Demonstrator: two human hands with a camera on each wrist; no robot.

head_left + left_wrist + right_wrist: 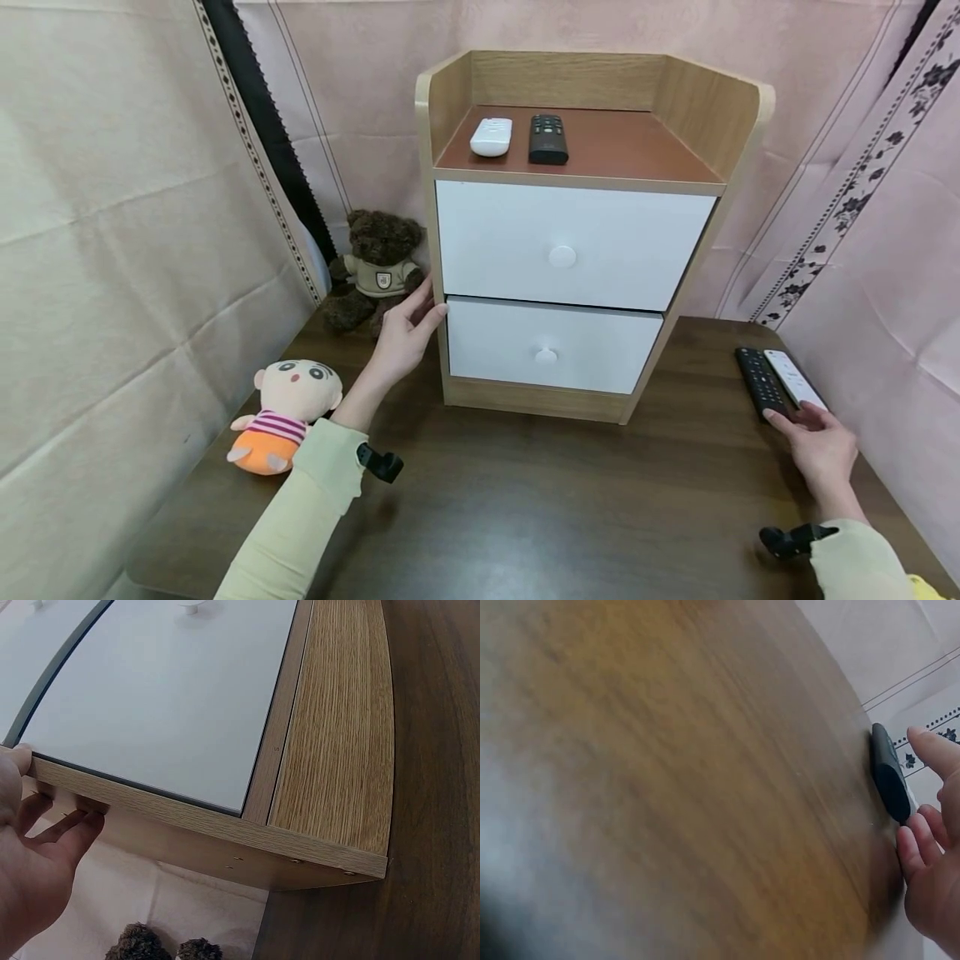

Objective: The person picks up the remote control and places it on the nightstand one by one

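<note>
A small wooden cabinet (577,233) with two white drawers stands on a dark wooden table (525,500). My left hand (427,308) rests against the cabinet's left side at the seam between the drawers. In the left wrist view the left hand (45,795) has its thumb on the front edge and straight fingers (75,825) on the side panel. At the table's right edge lie a black remote (759,382) and a white remote (793,379). My right hand (791,417) touches their near ends. In the right wrist view its fingertips (911,844) sit next to the black remote (891,776).
On the cabinet's top lie a white remote (491,136) and a black remote (547,138). A brown teddy bear (375,267) sits left of the cabinet, a cartoon doll (285,412) nearer the front left. Cloth hangings close in the table on three sides.
</note>
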